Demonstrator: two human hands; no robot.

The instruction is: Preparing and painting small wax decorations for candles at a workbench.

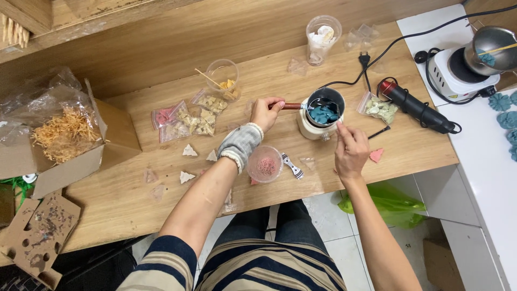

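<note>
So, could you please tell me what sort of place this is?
Probably a home craft bench for wax melting: a small melting pot of blue pieces, bags of wax chips, and an electric hotplate nearby.

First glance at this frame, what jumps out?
At the middle of the wooden table, the left hand holds the red handle of a small metal pot of blue pieces on a white warmer, while the right hand holds a thin stick at its rim. Bags of pale pieces lie to the left. An open cardboard box of straw-like filler sits at the far left.
</note>
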